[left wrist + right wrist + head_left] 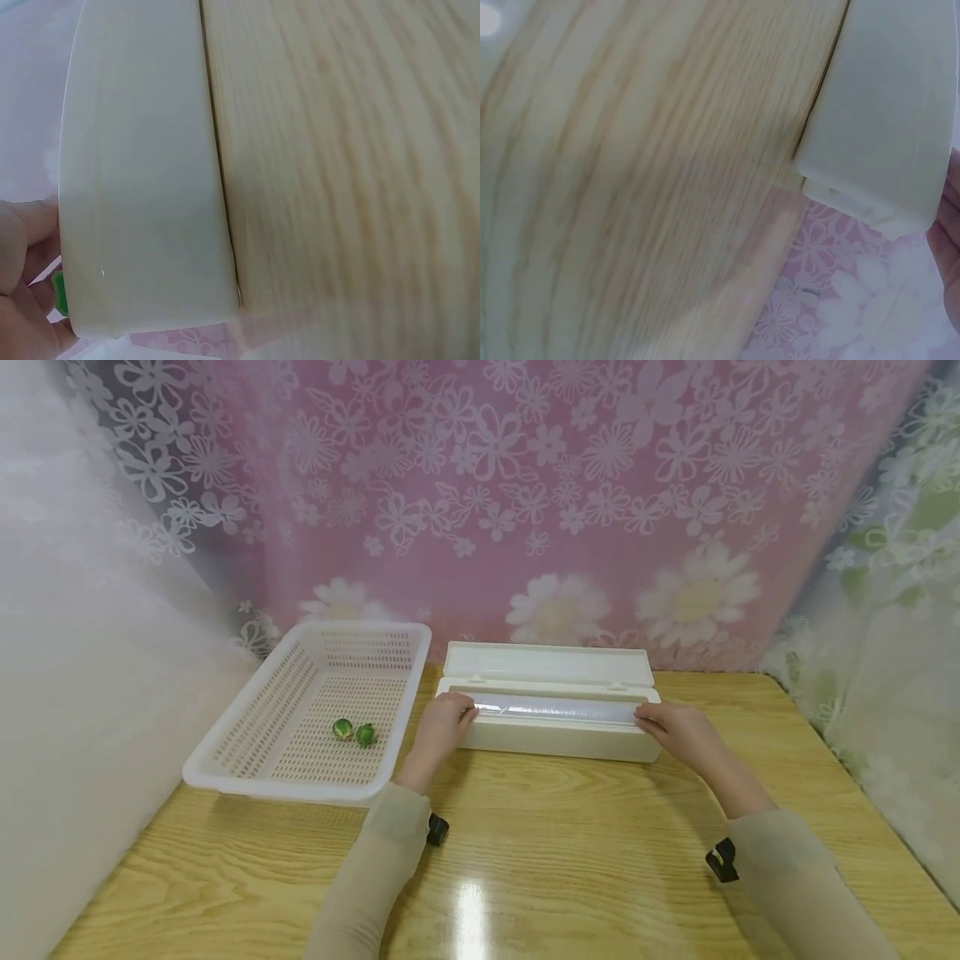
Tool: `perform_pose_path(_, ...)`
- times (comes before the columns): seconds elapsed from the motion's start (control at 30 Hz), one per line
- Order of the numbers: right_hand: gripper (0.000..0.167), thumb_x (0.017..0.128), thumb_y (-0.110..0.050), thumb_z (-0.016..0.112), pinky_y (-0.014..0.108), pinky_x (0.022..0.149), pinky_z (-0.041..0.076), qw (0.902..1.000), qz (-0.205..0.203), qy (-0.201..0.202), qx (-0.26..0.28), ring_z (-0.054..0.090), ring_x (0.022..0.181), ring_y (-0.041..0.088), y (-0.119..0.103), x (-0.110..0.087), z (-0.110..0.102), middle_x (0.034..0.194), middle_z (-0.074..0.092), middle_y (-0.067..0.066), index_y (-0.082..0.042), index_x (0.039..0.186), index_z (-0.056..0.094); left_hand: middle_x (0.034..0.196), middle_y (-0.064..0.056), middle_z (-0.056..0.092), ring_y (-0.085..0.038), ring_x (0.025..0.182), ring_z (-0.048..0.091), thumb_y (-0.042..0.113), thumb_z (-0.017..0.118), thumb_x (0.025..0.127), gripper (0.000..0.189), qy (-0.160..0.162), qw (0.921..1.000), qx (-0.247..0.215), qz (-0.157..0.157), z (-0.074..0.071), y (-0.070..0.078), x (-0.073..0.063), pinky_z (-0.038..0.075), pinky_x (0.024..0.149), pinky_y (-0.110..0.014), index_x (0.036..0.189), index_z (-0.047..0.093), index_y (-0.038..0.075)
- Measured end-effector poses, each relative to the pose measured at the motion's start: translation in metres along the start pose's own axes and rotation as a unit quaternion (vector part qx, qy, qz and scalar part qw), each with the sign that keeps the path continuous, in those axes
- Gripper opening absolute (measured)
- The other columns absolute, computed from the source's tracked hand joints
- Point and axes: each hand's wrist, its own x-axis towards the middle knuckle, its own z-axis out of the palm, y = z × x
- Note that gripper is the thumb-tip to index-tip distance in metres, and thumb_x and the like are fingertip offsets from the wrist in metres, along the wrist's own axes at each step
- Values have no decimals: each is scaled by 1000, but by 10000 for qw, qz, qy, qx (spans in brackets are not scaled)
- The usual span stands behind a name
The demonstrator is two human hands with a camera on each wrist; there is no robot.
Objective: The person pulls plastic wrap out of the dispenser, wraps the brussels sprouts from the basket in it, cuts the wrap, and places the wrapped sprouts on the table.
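Note:
A long white dispenser box (558,741) stands on the table with its hinged lid (551,665) up. Inside lies a shiny, clear roll of cling film (555,707). My left hand (442,724) holds the roll's left end, thumb and fingers curled at the front rim. At the other end my right hand (678,731) pinches the roll in the same way. In the left wrist view a small green piece (60,292) shows between the left fingers and the box's front wall (142,172). The right fingertips are hidden behind the box in the right wrist view.
Left of the box stands a white perforated basket (300,791), with two small green Brussels sprouts (365,735) on its bottom. A flowered pink curtain (480,585) hangs behind the wooden table (570,852). Pale sheets hang along both sides.

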Motion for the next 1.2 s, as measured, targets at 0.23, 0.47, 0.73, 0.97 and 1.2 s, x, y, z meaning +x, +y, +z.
perform_pose_path(0.23,11,82,-4,61,42,61,49,9999,94,98,-28,60,71,28,2,3,4,82,65,15,1,90,65,87,-6,65,-20,80,58,15,61,84,13,-15,9999,151,-76,-2,2,1,47,74,-31,87,67,4)
perform_pose_path(0.47,8,85,-5,57,37,51,46,9979,460,449,127,56,58,21,3,5,8,74,62,12,1,88,62,86,-5,65,-21,79,58,16,59,86,14,43,9998,114,-141,-2,1,2,47,73,-33,87,66,4)
perform_pose_path(0.73,10,87,-8,55,30,45,37,9933,756,841,231,41,45,12,3,8,10,61,56,6,1,87,59,87,-3,65,-19,79,57,25,60,84,20,-157,9996,13,-212,-1,1,2,46,74,-34,89,68,8)
perform_pose_path(0.97,17,90,-11,52,34,48,39,9877,1063,1078,397,45,48,17,1,13,7,66,59,13,4,87,60,90,-3,65,-20,81,57,29,59,84,24,-289,9991,63,-294,-2,2,2,45,74,-35,94,67,9)
perform_pose_path(1.2,17,89,-10,53,34,46,36,9798,1209,1501,537,43,46,18,1,16,10,62,58,14,5,85,61,93,-4,65,-20,83,57,29,60,84,24,-281,9991,33,-305,-1,0,3,45,74,-35,95,67,9)
